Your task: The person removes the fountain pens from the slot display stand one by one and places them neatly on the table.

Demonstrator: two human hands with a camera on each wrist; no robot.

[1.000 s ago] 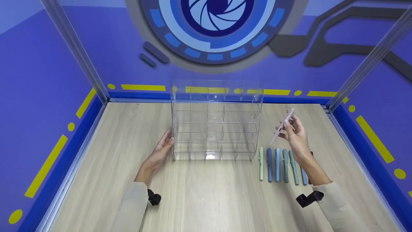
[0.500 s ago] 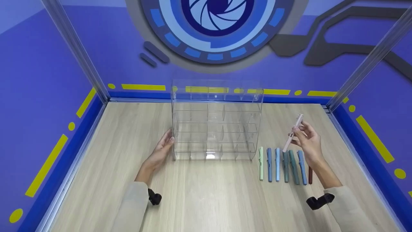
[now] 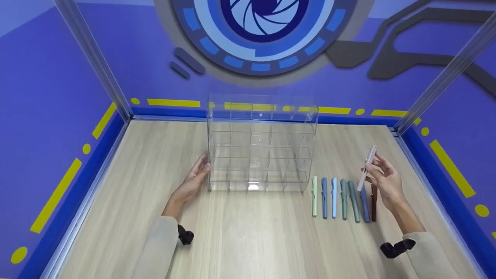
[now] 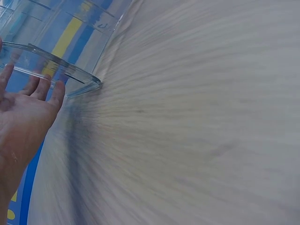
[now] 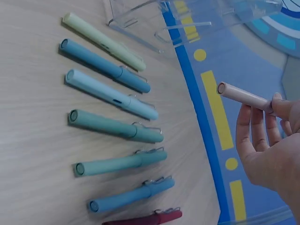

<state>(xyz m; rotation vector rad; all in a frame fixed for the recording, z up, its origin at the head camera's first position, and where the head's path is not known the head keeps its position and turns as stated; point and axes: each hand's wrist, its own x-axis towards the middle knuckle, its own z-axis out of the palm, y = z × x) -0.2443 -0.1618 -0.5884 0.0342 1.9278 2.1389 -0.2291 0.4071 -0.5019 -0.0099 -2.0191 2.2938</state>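
Observation:
Pinched between thumb and fingers, a pale pink capped pen [image 3: 371, 154] is held up by my right hand [image 3: 390, 183], over the right end of a row of pens. My left hand [image 3: 192, 179] rests with extended fingers against the left side of a clear plastic organizer [image 3: 267, 182] with several compartments. On the table, side by side, lie a light green pen [image 3: 314, 197], a blue pen [image 3: 324, 198], a light blue pen [image 3: 334, 198], two teal-green pens [image 5: 112, 124], another blue pen [image 5: 131, 195] and a dark red pen [image 3: 374, 205], the last partly cut off in the right wrist view.
The wooden table [image 3: 248, 236] is bounded by blue-purple walls with yellow marks. Metal posts [image 3: 93, 58] stand at the back corners. The organizer is upright near the back wall, left of the pens.
My right hand has moved right and toward me with the pink pen, from beside the organizer to over the row's right end. My left hand has stayed at the organizer's side.

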